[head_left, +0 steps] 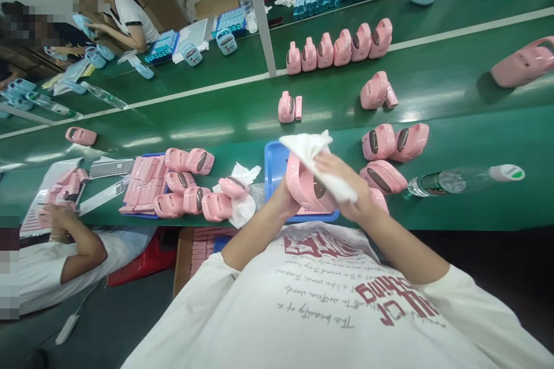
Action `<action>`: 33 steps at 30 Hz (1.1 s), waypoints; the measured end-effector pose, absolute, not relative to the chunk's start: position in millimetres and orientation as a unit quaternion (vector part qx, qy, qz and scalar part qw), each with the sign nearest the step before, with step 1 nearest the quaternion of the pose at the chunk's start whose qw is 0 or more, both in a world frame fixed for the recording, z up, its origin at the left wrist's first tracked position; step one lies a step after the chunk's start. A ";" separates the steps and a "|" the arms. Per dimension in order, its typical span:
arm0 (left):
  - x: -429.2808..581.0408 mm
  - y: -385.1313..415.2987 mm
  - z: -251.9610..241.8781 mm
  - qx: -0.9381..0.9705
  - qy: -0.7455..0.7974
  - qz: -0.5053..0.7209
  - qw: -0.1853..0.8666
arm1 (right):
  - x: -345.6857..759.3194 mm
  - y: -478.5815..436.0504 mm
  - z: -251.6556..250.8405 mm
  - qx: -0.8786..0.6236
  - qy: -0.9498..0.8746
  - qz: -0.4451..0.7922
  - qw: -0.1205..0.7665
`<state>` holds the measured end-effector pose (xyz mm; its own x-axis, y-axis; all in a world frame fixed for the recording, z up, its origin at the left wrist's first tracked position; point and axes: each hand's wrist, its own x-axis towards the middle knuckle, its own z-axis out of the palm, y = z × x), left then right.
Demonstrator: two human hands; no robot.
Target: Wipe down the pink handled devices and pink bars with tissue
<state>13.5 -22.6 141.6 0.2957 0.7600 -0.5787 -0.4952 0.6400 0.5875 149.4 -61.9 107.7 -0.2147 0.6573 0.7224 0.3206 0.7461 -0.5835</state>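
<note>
In front of my chest, my left hand (pixel 286 198) is closed around a glossy pink plastic device (pixel 304 185) with a loop handle and a dark oval window. My right hand (pixel 346 179) grips a white cloth (pixel 308 146) and presses it against the top of that device. Part of the dark window is covered by the cloth and fingers. Under both hands sits a blue tray (pixel 272 164), mostly hidden. Close to my right forearm stand more pink devices (pixel 383 177), one partly behind the arm.
To the left, several pink devices (pixel 216 206) and white tissues (pixel 244 176) lie beside a tray of pink pieces (pixel 145 184). A plastic bottle (pixel 459 180) lies at right. Across the green bench (pixel 216 121) runs a row of pink devices (pixel 325 52). Co-workers sit left and opposite.
</note>
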 end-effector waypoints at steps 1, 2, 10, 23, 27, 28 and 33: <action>13.9 -24.3 143.8 0.160 0.406 0.399 0.806 | 150.2 -59.4 108.4 -0.335 -0.748 0.174 0.546; 14.3 -25.5 145.2 0.166 0.370 0.396 0.824 | 150.6 -57.8 109.1 -0.339 -0.741 0.183 0.550; 12.7 -22.5 143.3 0.167 0.339 0.398 0.836 | 151.6 -60.8 106.6 -0.340 -0.741 0.210 0.540; 6.6 -21.4 158.1 0.212 0.341 0.214 0.890 | 162.3 -29.8 132.5 -0.458 -0.302 0.692 0.470; 12.0 -21.3 151.5 0.222 0.323 0.184 0.902 | 164.3 -24.1 136.4 -0.455 -0.264 0.717 0.456; 10.9 -20.9 147.6 0.222 0.326 0.179 0.901 | 165.7 -23.3 136.0 -0.459 -0.264 0.711 0.462; -5.2 -22.7 127.3 0.262 0.416 0.262 0.830 | 178.2 -17.4 130.5 -0.506 -0.304 0.630 0.504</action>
<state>-5.2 -22.7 127.3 0.5155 0.6540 -0.5537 -0.2176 0.7249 0.6536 178.2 -17.4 130.5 0.0209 0.9432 -0.3317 -0.3270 -0.3070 -0.8938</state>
